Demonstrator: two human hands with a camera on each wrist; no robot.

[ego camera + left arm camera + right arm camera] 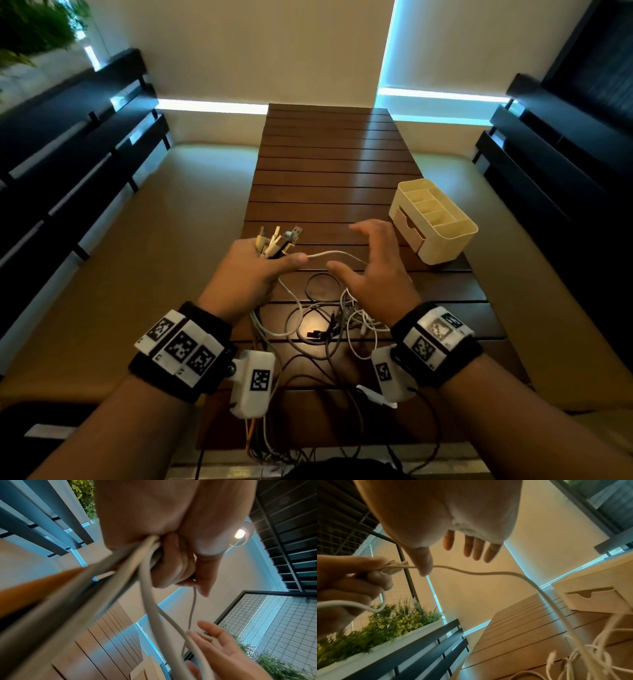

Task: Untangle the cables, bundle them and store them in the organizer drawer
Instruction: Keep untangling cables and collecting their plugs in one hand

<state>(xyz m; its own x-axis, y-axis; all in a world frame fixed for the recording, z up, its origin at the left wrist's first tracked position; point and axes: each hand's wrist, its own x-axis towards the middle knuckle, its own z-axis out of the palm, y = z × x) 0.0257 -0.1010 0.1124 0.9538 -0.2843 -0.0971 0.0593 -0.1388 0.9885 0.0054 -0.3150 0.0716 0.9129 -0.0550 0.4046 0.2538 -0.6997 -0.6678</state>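
Note:
My left hand (260, 265) grips a bunch of cable ends, their plugs (279, 238) sticking up above the fist. The left wrist view shows its fingers (173, 561) curled round several white and grey cords. One white cable (337, 254) runs from that fist to the right, under my right hand (371, 260), which hovers with its fingers (475, 549) spread and holds nothing. The rest of the cables lie in a tangled heap (329, 325) on the wooden table (325, 164) between my wrists. The cream organizer (433, 219) stands right of my right hand, its drawer (409, 228) closed.
The slatted table is narrow, and beige cushioned seats (164, 240) drop off on both sides. Dark slatted backrests (68, 164) flank them. Some cables hang over the near table edge (274, 452). A planter with greenery (382, 628) sits behind the left bench.

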